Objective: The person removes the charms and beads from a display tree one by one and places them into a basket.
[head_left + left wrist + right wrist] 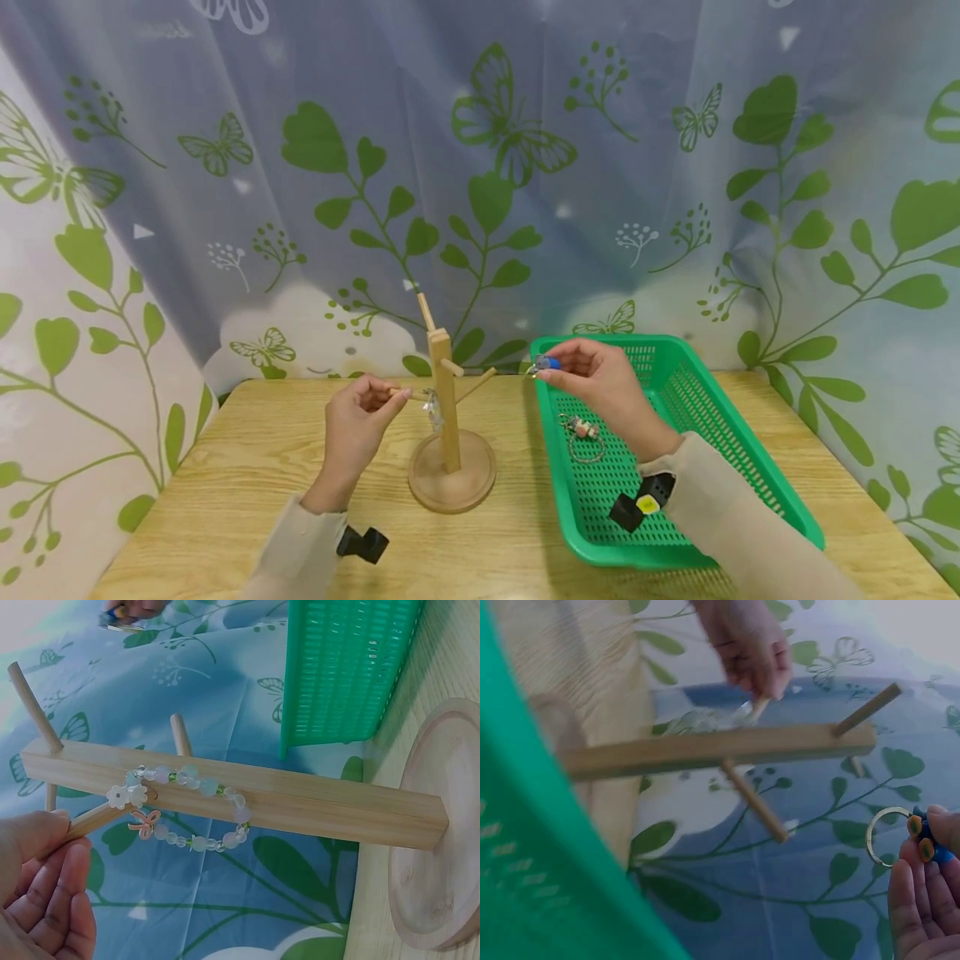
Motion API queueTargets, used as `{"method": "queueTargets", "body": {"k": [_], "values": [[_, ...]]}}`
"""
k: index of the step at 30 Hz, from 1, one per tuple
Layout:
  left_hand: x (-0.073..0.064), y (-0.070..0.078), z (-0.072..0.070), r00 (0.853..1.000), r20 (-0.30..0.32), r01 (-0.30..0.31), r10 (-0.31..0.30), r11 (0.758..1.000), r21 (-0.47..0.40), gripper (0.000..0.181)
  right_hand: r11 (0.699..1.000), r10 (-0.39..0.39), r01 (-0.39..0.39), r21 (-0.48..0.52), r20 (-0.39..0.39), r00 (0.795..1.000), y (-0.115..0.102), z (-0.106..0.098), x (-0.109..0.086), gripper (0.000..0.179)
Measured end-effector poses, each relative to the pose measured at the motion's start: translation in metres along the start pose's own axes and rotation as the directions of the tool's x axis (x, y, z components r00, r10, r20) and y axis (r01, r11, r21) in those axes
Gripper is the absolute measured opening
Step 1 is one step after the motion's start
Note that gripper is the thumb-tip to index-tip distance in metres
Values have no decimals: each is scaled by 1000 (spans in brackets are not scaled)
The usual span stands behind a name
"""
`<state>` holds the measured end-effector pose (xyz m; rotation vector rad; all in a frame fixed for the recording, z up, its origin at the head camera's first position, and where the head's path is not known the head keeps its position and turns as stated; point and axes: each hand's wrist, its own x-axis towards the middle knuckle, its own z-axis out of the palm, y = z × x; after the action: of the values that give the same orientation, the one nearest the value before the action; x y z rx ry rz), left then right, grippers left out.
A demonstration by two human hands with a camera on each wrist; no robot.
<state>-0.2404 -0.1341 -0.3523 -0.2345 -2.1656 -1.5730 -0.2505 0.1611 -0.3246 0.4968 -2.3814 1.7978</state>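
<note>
The wooden stand (445, 400) rises upright on the table (187, 508), its post set in a round base (452, 493) and several pegs jutting out at different angles. On the left side of the stand, the left hand (362, 429) pinches the outer end of one wooden peg (96, 820) between thumb and fingers, in a narrow grip. A beaded bracelet (208, 786) hangs on that same peg, close against the stand's post; it has pale, clear and green beads, white flower charms (126, 796) and a pink bow (145, 824). To the right of the stand and well apart from its post, the right hand (600, 379) holds a blue keychain (549, 363) in a tight pinch, with its metal ring (870, 836) sticking out on the side toward the stand. Below this hand, also right of the stand, is a green basket (558, 500) with perforated walls. Inside, on the side nearer the stand, lies a charm piece (585, 429) with a loop, perhaps a pink and white figure, though it is too small to be sure. Behind the stand hangs a blue curtain (405, 83) printed with green leaves and butterflies.
</note>
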Motion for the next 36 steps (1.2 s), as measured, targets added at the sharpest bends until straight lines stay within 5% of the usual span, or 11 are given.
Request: {"method": "queueTargets", "body": {"k": [10,21,26,33,36], "values": [[-5,3,1,999,-39,-30,29,1000,-5,10,991,118,-115,-71,42,992,26,-18,3,31],[-4,3,2,999,-39,-36,36,999,-5,11,975,208,-208,-77,-4,978,51,-43,6,34],[-1,2,0,1000,15,15,-16,998,53,12,975,215,-215,-61,-9,977,62,-54,8,36],[14,-29,-9,992,127,2,-9,998,56,20,969,235,-234,-82,5,972,70,-65,8,36],[18,-28,-14,986,166,8,-17,998,56,25,968,240,-239,-82,4,971,72,-69,8,38]]}}
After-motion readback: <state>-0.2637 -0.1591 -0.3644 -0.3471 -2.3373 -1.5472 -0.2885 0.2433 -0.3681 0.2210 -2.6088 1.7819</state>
